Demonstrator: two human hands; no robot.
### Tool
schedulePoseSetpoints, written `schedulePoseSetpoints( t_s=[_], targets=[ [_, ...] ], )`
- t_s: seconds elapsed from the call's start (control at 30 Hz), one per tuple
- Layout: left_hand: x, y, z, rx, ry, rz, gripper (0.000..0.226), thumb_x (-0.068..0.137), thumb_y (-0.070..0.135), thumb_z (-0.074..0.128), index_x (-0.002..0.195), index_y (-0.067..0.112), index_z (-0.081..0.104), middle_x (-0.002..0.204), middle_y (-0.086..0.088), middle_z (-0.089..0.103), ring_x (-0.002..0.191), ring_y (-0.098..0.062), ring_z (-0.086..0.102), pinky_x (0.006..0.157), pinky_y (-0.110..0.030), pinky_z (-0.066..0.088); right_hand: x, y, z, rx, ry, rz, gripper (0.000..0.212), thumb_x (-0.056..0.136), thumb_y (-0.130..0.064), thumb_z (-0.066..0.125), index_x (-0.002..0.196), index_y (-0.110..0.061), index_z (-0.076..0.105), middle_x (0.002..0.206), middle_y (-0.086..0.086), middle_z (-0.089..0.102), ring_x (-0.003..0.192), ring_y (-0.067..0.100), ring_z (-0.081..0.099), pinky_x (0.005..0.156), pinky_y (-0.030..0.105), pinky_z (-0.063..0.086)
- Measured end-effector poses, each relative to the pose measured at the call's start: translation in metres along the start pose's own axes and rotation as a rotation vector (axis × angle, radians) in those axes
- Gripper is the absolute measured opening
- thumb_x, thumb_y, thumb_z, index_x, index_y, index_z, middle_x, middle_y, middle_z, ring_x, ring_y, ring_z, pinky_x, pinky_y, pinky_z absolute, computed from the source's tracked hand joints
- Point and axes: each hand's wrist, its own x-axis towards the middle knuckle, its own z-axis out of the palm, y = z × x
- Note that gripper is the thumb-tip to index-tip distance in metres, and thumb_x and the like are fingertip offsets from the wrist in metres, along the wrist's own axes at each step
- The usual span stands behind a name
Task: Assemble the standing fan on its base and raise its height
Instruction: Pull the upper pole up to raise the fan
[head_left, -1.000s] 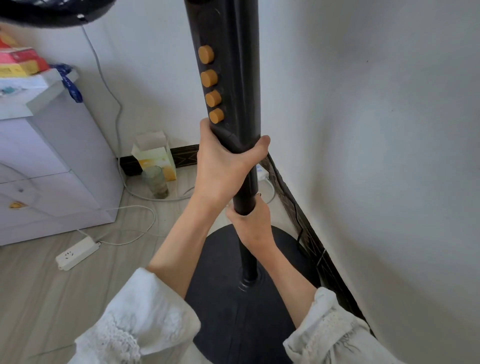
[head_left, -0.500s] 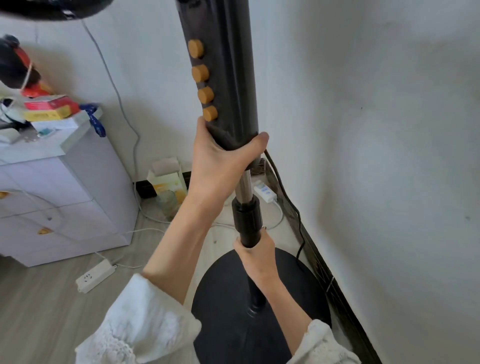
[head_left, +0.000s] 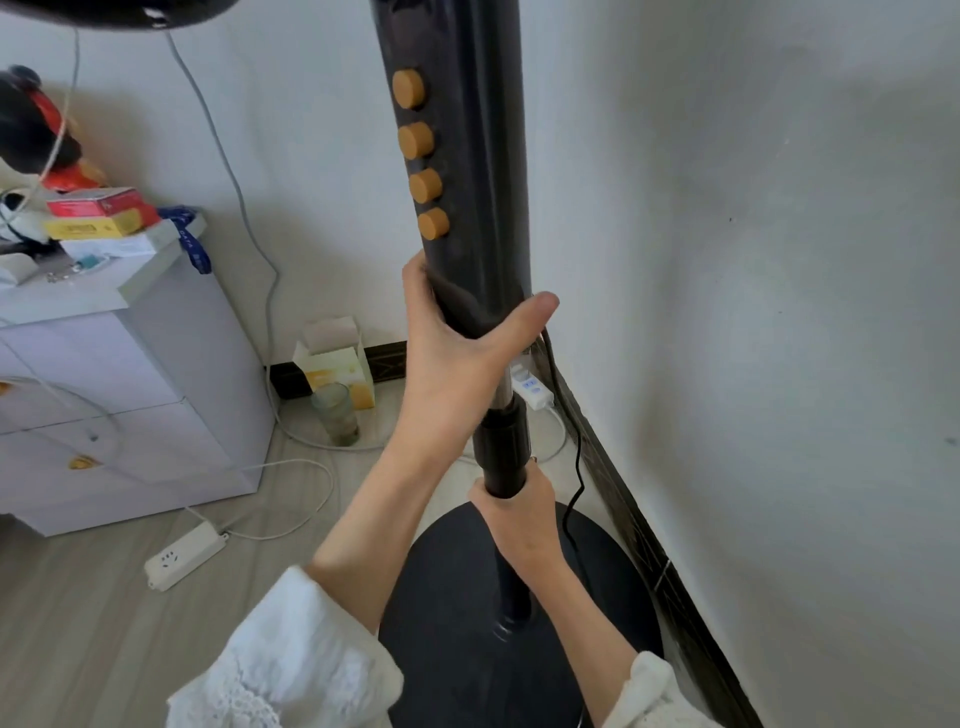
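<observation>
A black standing fan stands upright on its round black base by the wall. Its thick control column carries several orange buttons. My left hand grips the bottom of that column. Below it a short stretch of shiny inner tube shows above the black locking collar. My right hand is wrapped around the lower pole just under the collar. The fan head is only a dark edge at the top left.
A white cabinet with boxes on top stands at the left. On the floor lie a white power strip, cables, a glass and a carton. The fan's black cord runs along the wall at the right.
My left hand has lifted the control column, so the shiny inner tube now shows above the collar. My right hand stays on the lower pole. My view has moved back.
</observation>
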Motion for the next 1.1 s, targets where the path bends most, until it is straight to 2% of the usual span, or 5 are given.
schedulePoseSetpoints(
  t_s=[0.13,0.2,0.27,0.6,1.1],
  targets=[
    [-0.011,-0.02,0.01,0.051,0.004,-0.089,0.056,0.074,0.011,0.073,0.117,0.01,0.038,0.095,-0.005,0.062,0.07,-0.001,0.061,0.065,-0.012,0.051,-0.001,-0.001,0.0,0.033,-0.016,0.017,0.022,0.069,-0.012,0.071,0.079,-0.021,0.054,0.069,-0.002,0.058,0.053,0.002,0.052,0.049,0.012,0.043],
    [-0.009,-0.022,0.012,0.094,0.018,-0.157,0.025,0.077,0.017,0.07,0.087,0.005,0.051,0.062,-0.006,0.057,0.049,-0.008,0.052,0.054,-0.016,0.048,-0.002,-0.001,0.0,0.044,-0.021,0.016,0.021,0.069,-0.012,0.072,0.081,-0.019,0.055,0.071,0.0,0.058,0.054,0.004,0.052,0.05,0.013,0.044],
    [-0.002,-0.024,0.014,0.078,0.064,-0.229,0.03,0.079,0.022,0.068,0.06,0.009,0.048,0.045,-0.003,0.048,0.041,-0.011,0.045,0.047,-0.018,0.044,-0.002,0.0,0.001,0.042,-0.015,0.014,0.021,0.069,-0.011,0.072,0.08,-0.02,0.056,0.073,0.002,0.058,0.056,0.005,0.053,0.05,0.012,0.044],
    [0.011,-0.018,0.017,0.074,0.052,-0.364,0.026,0.079,0.009,0.057,0.067,0.016,0.035,0.056,-0.007,0.037,0.051,-0.022,0.035,0.065,-0.038,0.036,-0.004,-0.002,0.002,-0.022,-0.019,0.005,0.028,0.07,-0.012,0.071,0.079,-0.029,0.051,0.072,-0.004,0.058,0.054,-0.003,0.057,0.047,0.009,0.043],
    [0.04,0.009,0.009,-0.095,-0.087,-0.259,0.038,0.065,0.007,0.053,0.036,0.028,0.039,0.034,0.008,0.028,0.031,-0.011,0.023,0.037,-0.02,0.026,-0.001,0.005,0.002,-0.018,-0.043,0.029,0.023,0.067,-0.015,0.068,0.076,-0.029,0.052,0.063,-0.006,0.057,0.05,-0.002,0.056,0.046,0.009,0.041]
  ],
)
